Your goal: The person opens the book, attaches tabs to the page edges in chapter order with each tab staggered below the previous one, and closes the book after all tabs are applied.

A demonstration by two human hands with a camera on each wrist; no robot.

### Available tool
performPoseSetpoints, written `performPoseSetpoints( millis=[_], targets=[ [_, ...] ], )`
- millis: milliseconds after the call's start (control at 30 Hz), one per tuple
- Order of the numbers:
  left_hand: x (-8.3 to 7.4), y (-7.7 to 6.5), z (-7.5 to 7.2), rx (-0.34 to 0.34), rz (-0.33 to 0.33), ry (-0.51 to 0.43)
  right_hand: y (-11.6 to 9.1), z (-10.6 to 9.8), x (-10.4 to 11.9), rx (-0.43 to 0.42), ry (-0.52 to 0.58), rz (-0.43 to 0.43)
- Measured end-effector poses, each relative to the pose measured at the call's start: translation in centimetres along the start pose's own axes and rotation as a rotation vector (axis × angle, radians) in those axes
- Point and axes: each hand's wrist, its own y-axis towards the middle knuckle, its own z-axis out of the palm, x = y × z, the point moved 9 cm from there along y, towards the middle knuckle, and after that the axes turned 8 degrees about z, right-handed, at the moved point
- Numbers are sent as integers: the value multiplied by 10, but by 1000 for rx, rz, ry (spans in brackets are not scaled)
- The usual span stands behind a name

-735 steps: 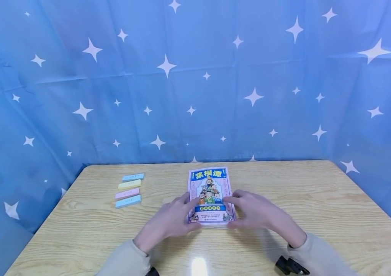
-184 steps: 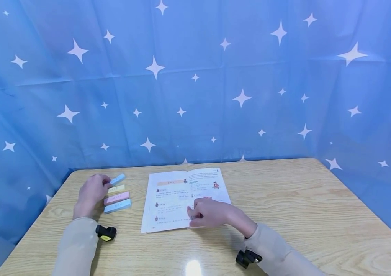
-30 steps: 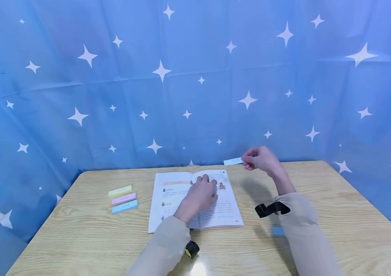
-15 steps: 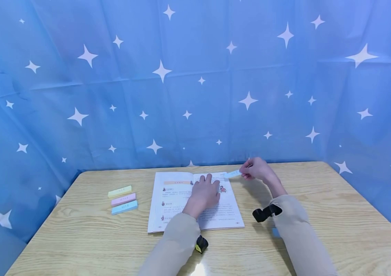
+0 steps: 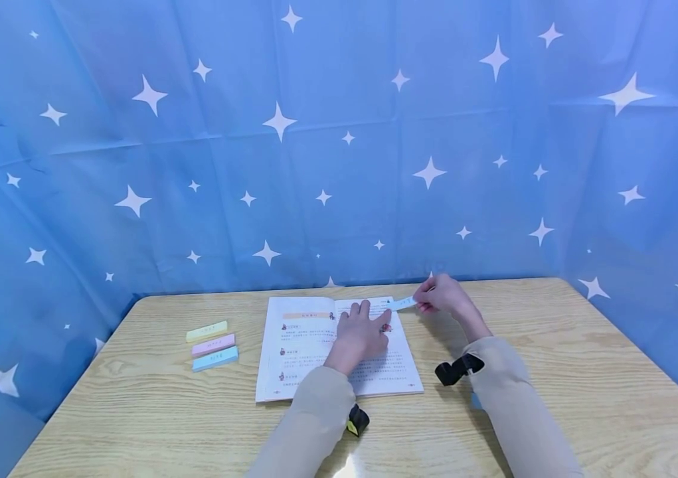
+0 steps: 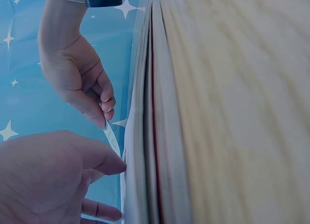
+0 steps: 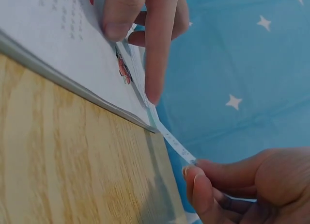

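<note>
An open book (image 5: 291, 338) lies on the table, its printed pages facing up. My left hand (image 5: 359, 335) rests on the right page with its fingers spread; in the right wrist view one finger (image 7: 157, 64) reaches to the page edge near the strip. Between thumb and fingertips my right hand (image 5: 447, 299) pinches the outer end of a pale blue sticky note strip (image 5: 402, 303) with handwriting on it. The strip's other end lies at the upper right corner of the page. In the left wrist view the strip (image 6: 112, 138) slants down from the pinching fingertips to the book.
On the left of the wooden table (image 5: 135, 398) lie a yellow sticky note pad (image 5: 207, 331), a pink pad (image 5: 214, 344) and a blue pad (image 5: 215, 359). Another blue pad (image 5: 475, 401) is partly hidden by the right sleeve. A star-patterned blue curtain (image 5: 339, 166) hangs behind.
My right hand has come down and a little left, bringing the strip from above the table's back edge to the page corner. My left hand has slid slightly right on the page.
</note>
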Motion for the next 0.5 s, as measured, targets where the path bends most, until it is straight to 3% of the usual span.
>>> performPoseSetpoints(
  millis=[400, 500],
  targets=[
    [0, 4, 5, 33, -38, -14, 4, 2, -3, -41, -45, 14],
    [1, 4, 5, 32, -35, -23, 3, -1, -2, -70, -105, 6]
  ],
)
